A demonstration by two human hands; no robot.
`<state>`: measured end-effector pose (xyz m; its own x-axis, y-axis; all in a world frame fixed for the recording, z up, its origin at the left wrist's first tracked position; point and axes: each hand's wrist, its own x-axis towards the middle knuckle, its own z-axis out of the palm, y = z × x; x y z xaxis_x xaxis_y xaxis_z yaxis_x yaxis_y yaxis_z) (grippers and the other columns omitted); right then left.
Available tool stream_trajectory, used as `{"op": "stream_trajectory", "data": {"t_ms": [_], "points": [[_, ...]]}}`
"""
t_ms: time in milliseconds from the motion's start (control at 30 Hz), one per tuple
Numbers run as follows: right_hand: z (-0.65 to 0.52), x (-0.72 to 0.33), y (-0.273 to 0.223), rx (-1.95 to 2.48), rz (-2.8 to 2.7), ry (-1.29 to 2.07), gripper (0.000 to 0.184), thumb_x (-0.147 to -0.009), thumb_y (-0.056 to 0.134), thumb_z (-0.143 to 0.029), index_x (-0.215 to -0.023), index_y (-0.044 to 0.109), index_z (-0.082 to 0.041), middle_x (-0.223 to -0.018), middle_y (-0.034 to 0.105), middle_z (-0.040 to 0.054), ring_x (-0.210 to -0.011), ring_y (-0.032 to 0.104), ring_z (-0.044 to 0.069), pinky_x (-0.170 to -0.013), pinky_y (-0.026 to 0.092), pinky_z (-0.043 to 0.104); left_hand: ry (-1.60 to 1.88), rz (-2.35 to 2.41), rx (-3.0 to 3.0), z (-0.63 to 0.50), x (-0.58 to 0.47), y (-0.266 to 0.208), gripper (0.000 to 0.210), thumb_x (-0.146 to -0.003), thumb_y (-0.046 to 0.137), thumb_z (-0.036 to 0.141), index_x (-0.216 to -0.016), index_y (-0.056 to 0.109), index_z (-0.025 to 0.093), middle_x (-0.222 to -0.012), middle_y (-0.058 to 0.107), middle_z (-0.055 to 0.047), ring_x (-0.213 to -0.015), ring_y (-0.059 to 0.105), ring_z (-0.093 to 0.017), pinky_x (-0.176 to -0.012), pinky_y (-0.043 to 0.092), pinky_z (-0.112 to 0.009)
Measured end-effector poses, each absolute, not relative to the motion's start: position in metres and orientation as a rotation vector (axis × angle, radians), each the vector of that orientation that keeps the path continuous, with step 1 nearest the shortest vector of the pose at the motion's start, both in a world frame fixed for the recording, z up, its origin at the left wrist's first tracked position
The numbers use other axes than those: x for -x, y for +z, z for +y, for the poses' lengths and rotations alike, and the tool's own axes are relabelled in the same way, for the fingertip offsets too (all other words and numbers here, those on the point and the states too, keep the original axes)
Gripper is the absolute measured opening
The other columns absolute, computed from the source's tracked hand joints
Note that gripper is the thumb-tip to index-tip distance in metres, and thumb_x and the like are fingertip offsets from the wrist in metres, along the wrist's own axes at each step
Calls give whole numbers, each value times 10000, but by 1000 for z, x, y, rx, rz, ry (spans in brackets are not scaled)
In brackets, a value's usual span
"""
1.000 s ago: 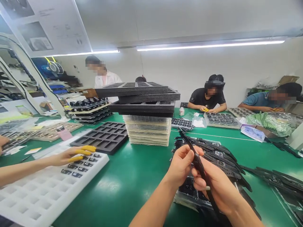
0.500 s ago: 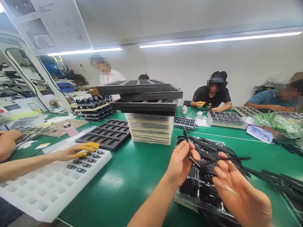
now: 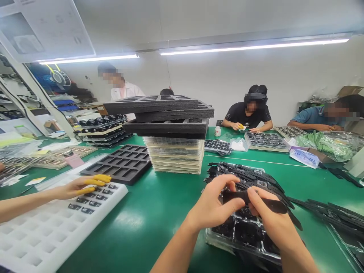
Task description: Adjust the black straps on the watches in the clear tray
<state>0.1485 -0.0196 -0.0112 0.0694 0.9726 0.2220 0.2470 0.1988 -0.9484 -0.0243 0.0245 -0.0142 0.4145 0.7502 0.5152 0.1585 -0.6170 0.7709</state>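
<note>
A black watch strap (image 3: 276,206) is stretched between my two hands, above a clear-lidded tray. My left hand (image 3: 214,206) has its thumb and index finger closed around one end. My right hand (image 3: 265,208) pinches the strap near its middle, and the free end sticks out to the right. Below them, the clear plastic tray (image 3: 218,237) has compartments with black pieces in them. Several black perforated straps with small watch bodies (image 3: 250,176) lie across its far part. My fingers hide part of the held strap.
More black straps (image 3: 327,216) lie to the right. Ahead stands a stack of cream trays (image 3: 178,159) topped by black foam trays (image 3: 167,129). At left, a co-worker's hand (image 3: 82,185) in yellow finger cots is over a white foam tray (image 3: 34,237). Other people sit across the green table.
My hands have come closer together, and my right hand has gone from loosely spread to pinching the strap. The strap now lies flatter and broadside. The view has shifted slightly rightward.
</note>
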Motion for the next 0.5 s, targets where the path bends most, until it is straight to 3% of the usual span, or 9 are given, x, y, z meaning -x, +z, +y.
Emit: {"op": "stream_trajectory", "data": {"t_ms": [67,200,300,500], "points": [[-21,-143,-11,1215,-1397,848,473,-988,534,-546,-647,558,-219,-614,506,-13,-608,467,173,-570,387,281,1275,721,-2208,22,22,-16,480,-824,809,359,-1246,639,206,-1084,730,-80,-969,659,-224,-888,511,-342],[-21,-144,-13,1114,-1464,770,436,-999,547,-479,-651,523,-216,-646,487,-15,-623,440,162,-577,392,271,1425,672,-2484,20,15,-21,223,-952,683,314,-1134,676,186,-919,765,-58,-814,657,-191,-799,507,-339],[-20,-151,-16,1135,-1490,707,436,-994,570,-455,-640,484,-216,-631,454,-23,-601,402,151,-554,361,272,1491,660,-2537,22,13,-21,185,-949,679,301,-1072,685,163,-824,749,-49,-746,630,-184,-738,504,-336],[-20,-162,-18,1158,-1304,825,470,-989,568,-470,-592,501,-229,-582,461,-18,-575,443,164,-545,366,288,1466,609,-2480,21,15,-17,181,-923,691,281,-1070,686,173,-877,755,-54,-812,660,-196,-795,534,-339]]}}
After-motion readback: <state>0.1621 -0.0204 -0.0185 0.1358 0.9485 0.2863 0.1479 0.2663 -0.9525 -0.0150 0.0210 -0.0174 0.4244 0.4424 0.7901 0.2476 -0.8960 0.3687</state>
